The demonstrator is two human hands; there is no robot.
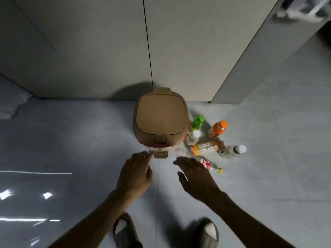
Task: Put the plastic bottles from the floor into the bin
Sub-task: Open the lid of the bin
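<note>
**Bottles beside the closed bin, both hands empty**

The tan bin (160,120), lid down, stands by the wall. The plastic bottles (206,146) cluster on the floor to its right. The left hand (136,173) hovers spread before the bin's pedal (160,154); the right hand (194,174), released, overlaps the cola bottle (212,166).

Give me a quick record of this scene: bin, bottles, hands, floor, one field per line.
bin: tan pedal bin, lid shut, against the wall
bottles: a cluster on the floor to the right of the bin, none in the bin yet
upright: green-capped bottle, orange-capped bottle
lying: cola bottle with yellow cap
left hand: open, empty, near the pedal
right hand: open, empty, beside the cola bottle
floor: glossy grey tiles
</note>
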